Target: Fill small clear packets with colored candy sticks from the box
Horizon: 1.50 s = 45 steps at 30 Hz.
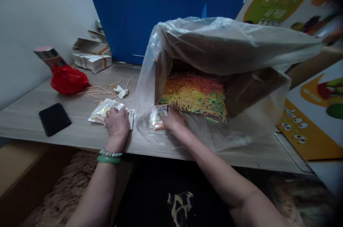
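Sticks (197, 94) in box: orange, yellow, green, mixed. Plastic liner (230, 44) clear, milky. Surface (80, 132) pale wood grain. Bag (68, 79) red. Phone (54, 118) black. Panel (160, 5) behind solid blue. Bracelets (109, 157): white beads, green bangle. Small packet (158, 117) white with red print.

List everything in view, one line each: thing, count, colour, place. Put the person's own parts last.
small packets: a pile, clear with print, under the left hand
packet: one, white printed, in the right hand
thin sticks: a heap, orange, yellow, green, in the box
cardboard box: one, brown, tipped on its side
plastic bag: one, clear, lining the box
black flat thing: one, table left
red bag: one, back left
folded cartons: a stack, white, by the wall
table: one, pale wood
bracelets: two, green and pale beaded, left wrist
left hand: flat on the pile
right hand: grip on one packet
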### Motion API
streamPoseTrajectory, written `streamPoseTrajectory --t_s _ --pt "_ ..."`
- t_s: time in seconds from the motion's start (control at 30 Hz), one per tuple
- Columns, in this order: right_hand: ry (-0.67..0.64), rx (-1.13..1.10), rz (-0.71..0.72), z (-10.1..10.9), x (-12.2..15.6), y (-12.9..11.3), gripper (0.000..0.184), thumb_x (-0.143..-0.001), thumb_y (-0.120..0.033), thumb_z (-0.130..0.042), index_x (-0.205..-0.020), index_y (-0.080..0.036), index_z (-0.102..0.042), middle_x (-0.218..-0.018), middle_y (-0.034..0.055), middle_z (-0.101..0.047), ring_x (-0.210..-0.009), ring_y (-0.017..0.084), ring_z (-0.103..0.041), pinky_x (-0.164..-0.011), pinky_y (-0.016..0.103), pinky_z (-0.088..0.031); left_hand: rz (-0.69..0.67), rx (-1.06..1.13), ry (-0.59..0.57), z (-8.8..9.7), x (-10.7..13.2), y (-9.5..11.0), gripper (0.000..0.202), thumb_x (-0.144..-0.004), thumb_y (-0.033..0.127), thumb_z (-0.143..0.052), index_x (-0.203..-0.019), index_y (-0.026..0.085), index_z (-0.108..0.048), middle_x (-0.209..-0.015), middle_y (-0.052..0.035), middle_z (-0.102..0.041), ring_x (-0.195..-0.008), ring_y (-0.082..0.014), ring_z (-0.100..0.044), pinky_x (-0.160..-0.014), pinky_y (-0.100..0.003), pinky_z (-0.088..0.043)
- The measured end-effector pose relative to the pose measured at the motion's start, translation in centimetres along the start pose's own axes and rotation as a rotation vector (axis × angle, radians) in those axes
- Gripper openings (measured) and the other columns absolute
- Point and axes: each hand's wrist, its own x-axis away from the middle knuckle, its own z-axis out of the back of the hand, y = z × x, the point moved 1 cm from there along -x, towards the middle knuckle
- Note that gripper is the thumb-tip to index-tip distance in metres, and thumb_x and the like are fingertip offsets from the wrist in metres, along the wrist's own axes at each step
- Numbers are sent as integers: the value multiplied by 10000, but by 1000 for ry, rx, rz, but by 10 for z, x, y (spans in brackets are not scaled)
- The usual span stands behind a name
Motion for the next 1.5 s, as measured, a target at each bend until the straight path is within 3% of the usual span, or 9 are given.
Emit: streamPoseTrajectory --t_s 0.13,0.33,0.53,0.63,0.73,0.9,1.1,1.3,1.5 --pt "10 -84 -10 -12 -17 4 328 -811 -311 -622 -1118 -201 -648 -1041 85 -720 -923 238 -664 -713 280 -445 -1 -13 73 0 5 -4 326 -886 326 -551 -1115 150 -700 -1101 -194 -608 -970 -347 -551 -771 -432 -428" --pt "122 -49 51 -2 -8 19 275 -927 -258 -432 -966 -203 -698 -998 69 -720 -896 199 -637 -718 258 -417 -94 517 177 11 32 23 266 -879 319 -538 -925 157 -744 -964 -109 -659 -892 -240 -605 -803 -358 -473" --pt "245 -265 245 17 20 30 272 -925 -247 -415 -815 -197 -659 -937 56 -660 -926 188 -580 -817 277 -428 98 1122 -280 10 49 76 357 -718 388 -724 -1004 176 -741 -899 -52 -710 -712 -161 -618 -670 -280 -491" --pt "55 -612 402 16 37 35 250 -906 -306 -444 -764 -189 -612 -787 13 -606 -785 153 -565 -727 251 -435 226 1384 -583 5 53 100 407 -583 376 -824 -906 140 -750 -764 -39 -705 -602 -139 -590 -561 -249 -465" --pt "-101 -708 476 22 43 53 302 -907 -381 -455 -715 -181 -574 -700 -7 -564 -679 132 -537 -650 235 -429 332 1543 -648 3 58 117 292 -493 288 -867 -690 127 -724 -650 -29 -691 -568 -134 -593 -547 -238 -471" --pt "206 -5 175 77 19 123 233 -883 -158 -433 -900 -179 -664 -885 22 -679 -834 137 -605 -769 230 -453 360 1611 -696 1 71 127 309 -490 216 -868 -755 131 -734 -720 -29 -730 -616 -135 -637 -588 -233 -518" --pt "327 303 -57 127 -23 182 341 -882 -55 -394 -1132 -65 -626 -1193 222 -594 -1058 269 -560 -874 361 -441 326 1587 -879 -7 84 139 422 -512 203 -853 -899 148 -692 -794 -26 -741 -642 -162 -666 -585 -263 -546" --pt "225 660 36 132 -31 193 393 -945 -111 -372 -1276 -171 -575 -1371 166 -482 -1137 276 -501 -827 321 -441 254 1602 -989 -15 90 146 339 -585 215 -806 -891 148 -675 -807 -35 -736 -628 -146 -650 -592 -249 -525" --pt "164 839 179 141 -30 198 362 -961 -121 -351 -1173 -144 -643 -1238 177 -580 -1209 301 -435 -955 396 -362 216 1537 -1088 -15 95 152 278 -619 236 -797 -865 135 -717 -789 -65 -736 -627 -160 -641 -589 -255 -500"
